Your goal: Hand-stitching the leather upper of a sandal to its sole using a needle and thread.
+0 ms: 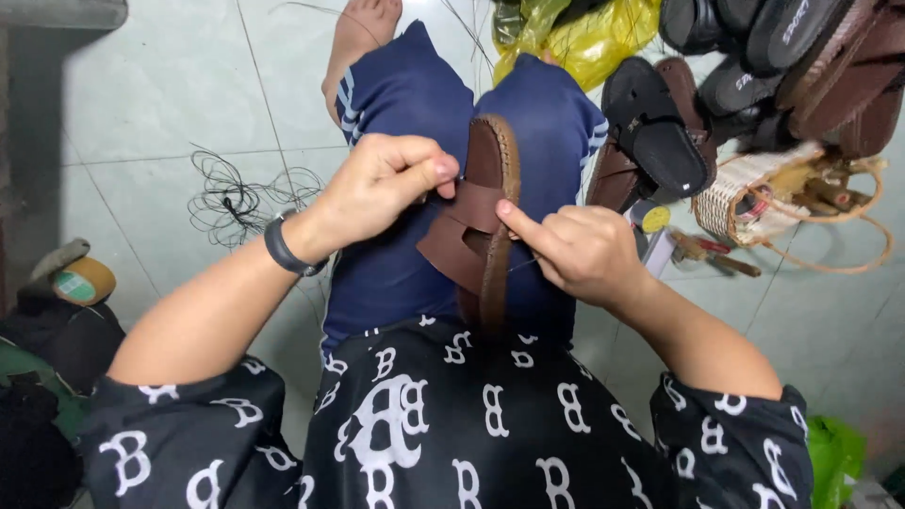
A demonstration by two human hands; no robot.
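At the centre of the frame a brown sandal (485, 212) stands on edge, wedged between the person's knees in dark blue shorts. The left hand (382, 184), with a black wristband, is closed, its fingertips pinching at the sandal's strap. The right hand (577, 250) is curled, index finger pressed on the sole's edge, pinching what looks like a thin thread. At upper centre lies a crumpled yellow plastic bag (589, 38). A pile of dark sandals (735, 66) fills the upper right, above a woven basket (740, 193). A roll of tan tape (83, 280) sits at the left edge, and a tangle of black thread (231, 198) lies on the tiled floor (170, 94).
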